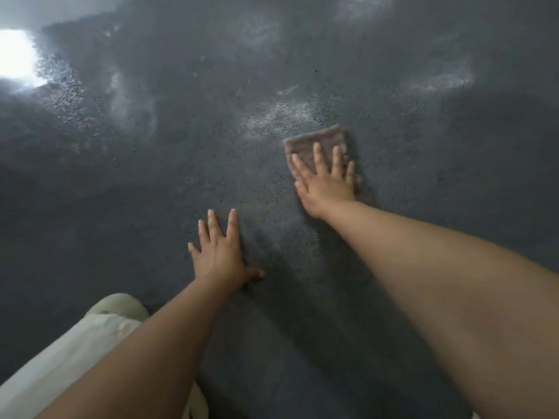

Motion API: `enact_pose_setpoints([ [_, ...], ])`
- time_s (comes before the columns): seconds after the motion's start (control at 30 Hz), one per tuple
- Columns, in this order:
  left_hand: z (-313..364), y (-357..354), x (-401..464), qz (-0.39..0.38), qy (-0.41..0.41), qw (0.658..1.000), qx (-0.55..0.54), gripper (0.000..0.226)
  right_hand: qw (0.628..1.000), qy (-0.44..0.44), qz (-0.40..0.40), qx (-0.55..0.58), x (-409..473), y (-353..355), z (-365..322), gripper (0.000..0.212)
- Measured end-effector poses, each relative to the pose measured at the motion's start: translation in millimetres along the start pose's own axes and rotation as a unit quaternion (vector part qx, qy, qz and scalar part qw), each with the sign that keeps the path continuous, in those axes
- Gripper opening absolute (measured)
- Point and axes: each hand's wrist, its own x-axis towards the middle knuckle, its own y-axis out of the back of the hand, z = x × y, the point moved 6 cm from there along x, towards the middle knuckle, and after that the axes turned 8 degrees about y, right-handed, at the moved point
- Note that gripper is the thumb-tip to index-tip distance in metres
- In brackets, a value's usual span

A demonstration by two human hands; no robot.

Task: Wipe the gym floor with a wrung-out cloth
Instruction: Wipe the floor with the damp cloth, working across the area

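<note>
A dull pinkish-grey cloth [311, 140] lies folded flat on the dark grey speckled gym floor [181, 164], right of the middle. My right hand [325, 179] presses on the cloth's near half with its fingers straight and spread. My left hand [219, 252] rests flat on the bare floor, nearer to me and to the left of the cloth, fingers spread, holding nothing. Pale wet streaks [278, 116] shine on the floor just beyond the cloth.
My knee in pale cream trousers [99, 325] sits on the floor at the lower left. A bright glare of light [16, 57] reflects off the floor at the upper left. More whitish smears [438, 80] spread across the far floor.
</note>
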Motion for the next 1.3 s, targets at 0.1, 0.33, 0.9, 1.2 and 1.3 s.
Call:
enact_pose_setpoints([
  [0.1, -17.0, 1.7, -2.0, 0.029, 0.042, 0.998, -0.031, 0.133, 0.987, 0.148, -0.035, -0.051, -14.9, -27.9, -80.0, 0.054],
  [0.33, -28.5, -9.5, -10.3, 0.014, 0.059, 0.998, -0.026, 0.122, 0.967, 0.226, -0.023, -0.114, -40.8, -34.2, -62.1, 0.056],
  [0.9, -30.5, -38.7, -40.7, 0.017, -0.027, 0.998, -0.046, 0.099, 0.947, -0.247, 0.19, 0.074, -140.0, -43.9, 86.9, 0.055],
  [1.2, -38.9, -35.5, -36.2, -0.002, -0.043, 0.996, -0.084, 0.087, 0.982, -0.135, 0.12, 0.064, -133.4, -91.2, -67.6, 0.06],
  [1.3, -43.4, -29.5, -39.1, -0.002, -0.034, 0.992, -0.119, 0.076, 0.999, 0.0, 0.032, 0.043, -110.7, -99.5, -124.8, 0.057],
])
